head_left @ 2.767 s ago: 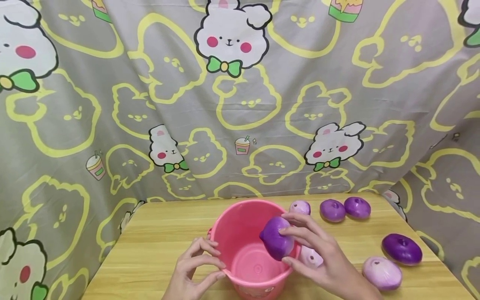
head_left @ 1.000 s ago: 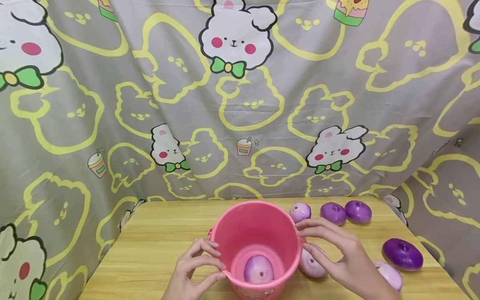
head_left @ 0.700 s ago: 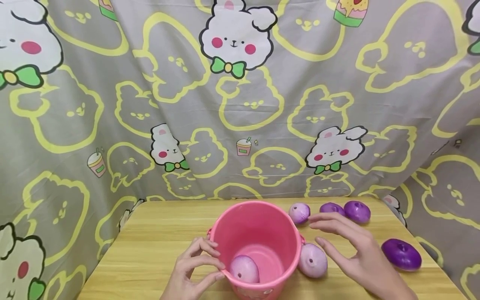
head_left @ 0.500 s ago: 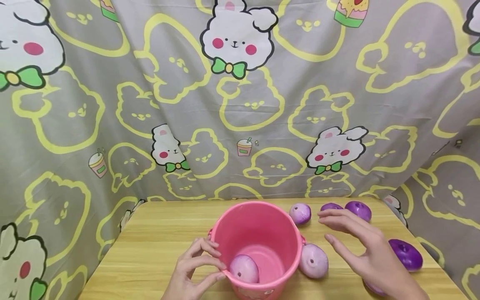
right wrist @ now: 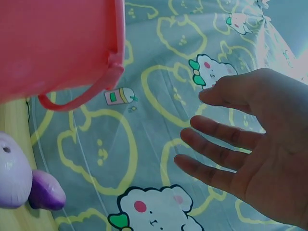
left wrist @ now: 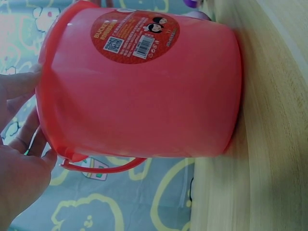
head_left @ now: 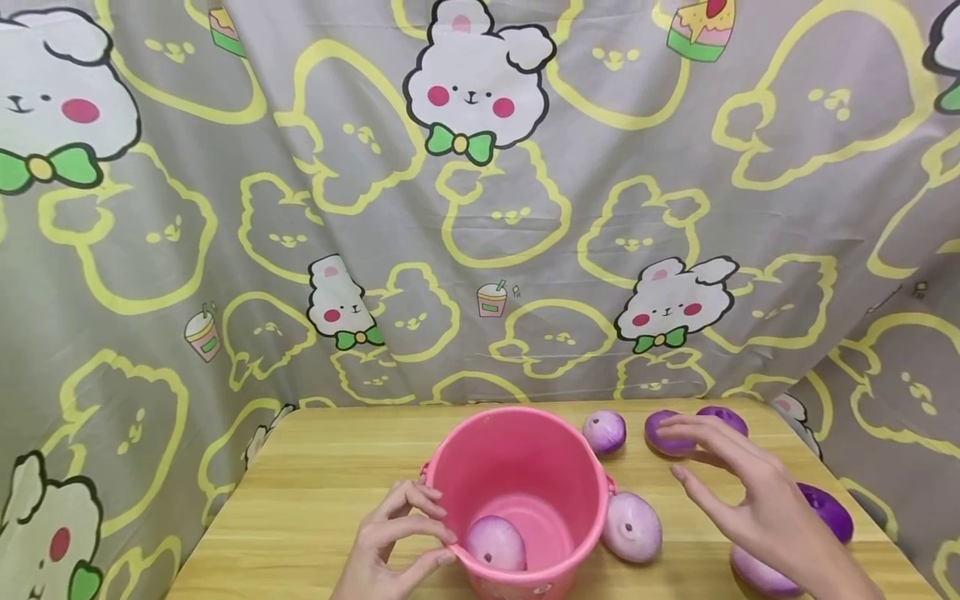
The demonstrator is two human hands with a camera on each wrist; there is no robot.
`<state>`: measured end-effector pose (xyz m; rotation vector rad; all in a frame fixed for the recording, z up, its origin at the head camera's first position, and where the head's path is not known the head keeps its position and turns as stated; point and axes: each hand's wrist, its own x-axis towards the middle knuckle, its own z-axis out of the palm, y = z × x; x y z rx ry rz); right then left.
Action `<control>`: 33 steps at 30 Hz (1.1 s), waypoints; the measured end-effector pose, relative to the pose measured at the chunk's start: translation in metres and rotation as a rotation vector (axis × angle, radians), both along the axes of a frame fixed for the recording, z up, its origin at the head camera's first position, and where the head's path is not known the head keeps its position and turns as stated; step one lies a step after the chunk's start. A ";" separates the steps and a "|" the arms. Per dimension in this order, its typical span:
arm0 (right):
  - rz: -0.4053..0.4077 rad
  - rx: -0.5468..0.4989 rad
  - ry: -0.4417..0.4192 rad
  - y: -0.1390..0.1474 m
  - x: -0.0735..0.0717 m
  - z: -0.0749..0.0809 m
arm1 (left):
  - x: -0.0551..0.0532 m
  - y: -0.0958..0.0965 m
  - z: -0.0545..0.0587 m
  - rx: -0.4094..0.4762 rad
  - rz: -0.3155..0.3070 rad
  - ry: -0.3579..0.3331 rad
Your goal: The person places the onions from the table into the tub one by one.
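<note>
A pink bucket (head_left: 517, 454) stands upright on the table, and one purple onion (head_left: 495, 543) lies at its bottom. My left hand (head_left: 393, 542) pinches the bucket's left rim; the left wrist view shows the fingers (left wrist: 24, 86) at that rim. My right hand (head_left: 757, 500) hovers to the right of the bucket, fingers spread, holding nothing. Below its wrist lies a pale onion (head_left: 757, 573), partly hidden. A dark purple onion (head_left: 832, 512) sits just beyond the hand, and another purple onion (head_left: 662, 435) shows behind the fingertips.
Close to the bucket's right side lie a pale onion (head_left: 632, 527) and, further back, a smaller onion (head_left: 604, 432). One more onion (head_left: 723, 417) sits at the back right. A patterned curtain (head_left: 480, 208) hangs behind the wooden table (head_left: 315, 467).
The onion from my right hand dropped into the bucket and rolled left. My right hand then moved right, away from the bucket. My left hand kept its place on the rim.
</note>
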<state>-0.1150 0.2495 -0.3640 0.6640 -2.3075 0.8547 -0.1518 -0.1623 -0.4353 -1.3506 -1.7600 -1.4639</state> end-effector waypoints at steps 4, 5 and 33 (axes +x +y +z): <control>-0.030 0.023 -0.010 0.004 -0.001 -0.004 | 0.001 0.001 -0.001 0.001 0.005 -0.003; -0.038 0.023 -0.018 0.005 -0.002 -0.005 | 0.000 0.002 0.000 0.002 0.003 0.001; 0.010 0.052 -0.187 0.013 -0.024 -0.030 | 0.004 0.006 0.011 0.029 -0.022 0.033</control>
